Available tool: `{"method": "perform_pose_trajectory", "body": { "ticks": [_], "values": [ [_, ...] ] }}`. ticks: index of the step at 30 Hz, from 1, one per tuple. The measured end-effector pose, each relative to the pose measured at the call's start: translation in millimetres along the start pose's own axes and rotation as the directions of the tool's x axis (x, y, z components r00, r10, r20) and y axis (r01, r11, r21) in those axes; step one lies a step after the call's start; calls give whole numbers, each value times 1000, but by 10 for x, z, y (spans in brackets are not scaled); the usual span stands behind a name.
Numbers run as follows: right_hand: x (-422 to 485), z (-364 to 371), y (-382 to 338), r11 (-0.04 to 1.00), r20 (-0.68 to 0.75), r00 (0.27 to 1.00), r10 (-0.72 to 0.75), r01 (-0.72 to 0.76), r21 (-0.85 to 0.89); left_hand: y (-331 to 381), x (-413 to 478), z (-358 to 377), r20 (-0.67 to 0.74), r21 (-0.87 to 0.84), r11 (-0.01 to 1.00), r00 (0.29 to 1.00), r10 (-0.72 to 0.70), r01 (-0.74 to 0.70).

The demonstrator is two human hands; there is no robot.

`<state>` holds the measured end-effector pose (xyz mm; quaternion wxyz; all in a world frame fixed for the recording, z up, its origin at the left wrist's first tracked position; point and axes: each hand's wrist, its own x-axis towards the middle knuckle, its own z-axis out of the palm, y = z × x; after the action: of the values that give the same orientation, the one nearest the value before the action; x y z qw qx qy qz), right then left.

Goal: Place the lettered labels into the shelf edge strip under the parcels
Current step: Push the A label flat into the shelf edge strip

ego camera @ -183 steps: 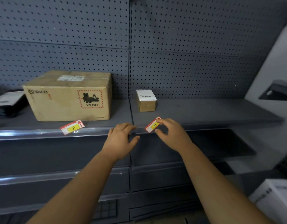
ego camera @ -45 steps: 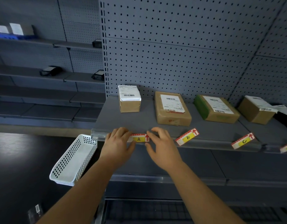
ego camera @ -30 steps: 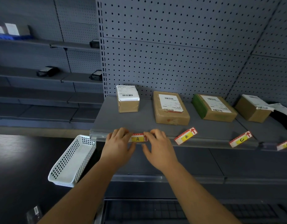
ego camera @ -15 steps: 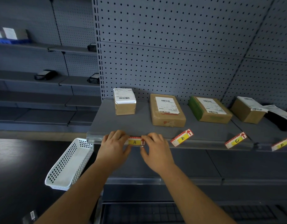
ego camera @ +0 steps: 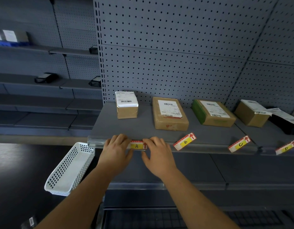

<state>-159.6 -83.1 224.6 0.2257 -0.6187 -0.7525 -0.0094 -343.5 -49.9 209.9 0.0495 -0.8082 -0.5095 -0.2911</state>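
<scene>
Yellow label A (ego camera: 136, 145) sits level in the clear edge strip (ego camera: 95, 143) near the shelf's left corner, below the small parcel (ego camera: 126, 105), with left hand (ego camera: 115, 150) and right hand (ego camera: 157, 153) fingertips pinching its ends.

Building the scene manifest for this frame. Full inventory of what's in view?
Brown cardboard parcels: 4, one green-sided, on the grey shelf.
Black bagged parcel: 1, shelf's far right.
Red-and-yellow lettered labels: 4; A at the clear shelf edge strip, B, C, D tilted along the edge.
White perforated plastic basket: 1, lower left.
Dark items: several, left background shelves.
Grey pegboard: behind the parcels.
Hands: left hand and right hand pressing label A.
</scene>
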Motion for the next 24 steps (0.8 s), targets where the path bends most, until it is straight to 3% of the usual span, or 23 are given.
{"method": "perform_pose_trajectory", "body": {
  "ticks": [18, 24],
  "values": [
    [-43, -87, 37, 997, 6, 1000, 6, -7, 80, 27, -23, -107, 14, -32, 999, 1000, -17, 18],
    [-377, -327, 386, 974, -102, 984, 147, -127, 186, 291, -80, -103, 44, -177, 984, 999, 12, -4]
  ]
}}
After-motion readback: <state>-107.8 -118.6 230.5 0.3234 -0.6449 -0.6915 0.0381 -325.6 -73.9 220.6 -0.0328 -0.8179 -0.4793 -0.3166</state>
